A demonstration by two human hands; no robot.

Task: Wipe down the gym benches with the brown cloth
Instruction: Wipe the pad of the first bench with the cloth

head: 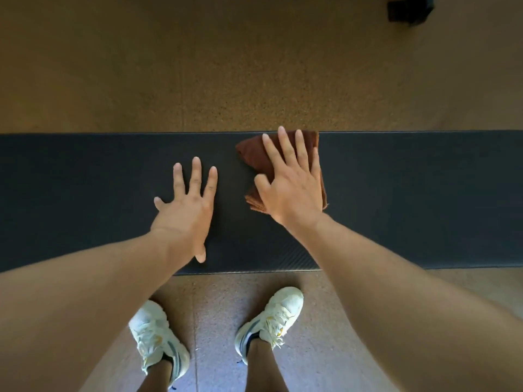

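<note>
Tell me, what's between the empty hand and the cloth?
Nothing: in the head view only bare black bench separates the left hand from the brown cloth.

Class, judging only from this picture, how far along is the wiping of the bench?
Done: nothing provable; the black bench pad shows no wiped streaks. In hand: the right hand presses the folded brown cloth flat on the pad near its far edge, while the left hand rests open beside it. Left: the pad stretching out both ways, and any other benches, which are out of view.
</note>
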